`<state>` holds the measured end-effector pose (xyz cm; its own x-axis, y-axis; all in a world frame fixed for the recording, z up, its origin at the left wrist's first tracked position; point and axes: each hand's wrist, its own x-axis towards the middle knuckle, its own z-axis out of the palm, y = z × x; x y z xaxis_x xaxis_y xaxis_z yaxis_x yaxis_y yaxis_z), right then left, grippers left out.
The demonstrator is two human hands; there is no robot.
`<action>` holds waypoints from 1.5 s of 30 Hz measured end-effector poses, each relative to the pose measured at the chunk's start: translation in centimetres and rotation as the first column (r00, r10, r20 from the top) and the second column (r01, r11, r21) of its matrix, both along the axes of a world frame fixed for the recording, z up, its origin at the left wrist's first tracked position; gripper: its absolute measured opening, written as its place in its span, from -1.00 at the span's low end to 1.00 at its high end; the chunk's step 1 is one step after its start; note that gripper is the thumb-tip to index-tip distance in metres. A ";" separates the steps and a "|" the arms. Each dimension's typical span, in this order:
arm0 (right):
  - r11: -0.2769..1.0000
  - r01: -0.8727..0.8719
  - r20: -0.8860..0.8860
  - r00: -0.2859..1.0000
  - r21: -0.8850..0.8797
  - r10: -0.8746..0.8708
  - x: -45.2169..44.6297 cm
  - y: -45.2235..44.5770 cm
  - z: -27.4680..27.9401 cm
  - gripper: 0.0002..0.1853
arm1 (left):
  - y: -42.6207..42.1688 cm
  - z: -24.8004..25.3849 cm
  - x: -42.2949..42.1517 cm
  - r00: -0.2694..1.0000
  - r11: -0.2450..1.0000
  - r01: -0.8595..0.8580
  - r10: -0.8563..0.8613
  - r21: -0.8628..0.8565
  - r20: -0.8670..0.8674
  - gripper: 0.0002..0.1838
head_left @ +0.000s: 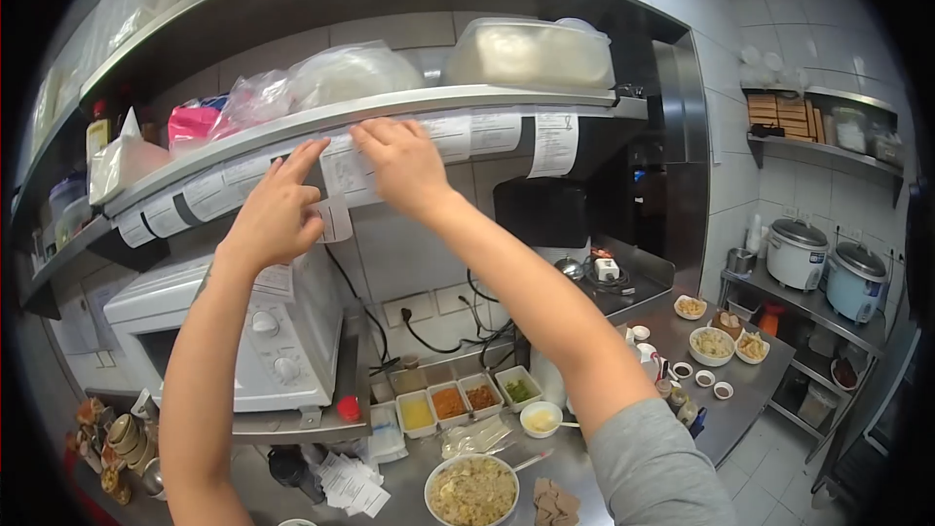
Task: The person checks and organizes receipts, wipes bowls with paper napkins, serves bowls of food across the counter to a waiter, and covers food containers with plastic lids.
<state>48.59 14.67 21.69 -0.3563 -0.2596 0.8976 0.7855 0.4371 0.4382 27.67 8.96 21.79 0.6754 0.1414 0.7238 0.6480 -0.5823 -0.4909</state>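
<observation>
Both my hands are raised to the front edge of the metal shelf [467,97], where printed paper slips hang in a row. My right hand [401,161] has its bent fingers pressed on the top of an order slip [347,173] at the rail. Just left of it, my left hand [278,206] holds nothing that I can see. Its upper fingers stretch up to the rail, and its thumb is near the curled lower end of a slip [337,222]. More printed slips [497,131] hang to the right, and others [209,193] to the left.
Below stands a white microwave [282,331]. A bowl of fried rice [473,492], small ingredient trays [449,402] and loose receipts [351,485] lie on the steel counter. Bagged goods and a plastic tub [531,54] sit on the shelf. Rice cookers [799,253] stand at right.
</observation>
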 end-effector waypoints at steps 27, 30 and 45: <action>0.995 0.088 -0.205 0.974 -0.038 -0.094 -1.3 -0.9 -1.0 -0.53 | 3.7 -2.5 1.5 0.967 0.978 -0.157 0.124 0.139 0.222 -0.74; 0.999 -0.046 -0.085 0.995 -0.013 0.045 -3.4 -2.2 -0.3 -0.56 | 1.4 -3.6 -0.1 0.965 0.983 -0.117 0.079 0.141 0.252 -0.77; 1.000 0.006 0.158 0.987 0.021 -0.009 -16.1 1.4 1.2 -0.64 | -17.8 -14.5 -15.9 0.945 0.942 -0.076 0.172 -0.326 0.278 -0.88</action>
<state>32.45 16.05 22.90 -0.4953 -0.2741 0.8243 0.7090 0.4208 0.5659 11.73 -8.86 7.30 0.3971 0.4570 0.7959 0.8126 -0.5781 -0.0735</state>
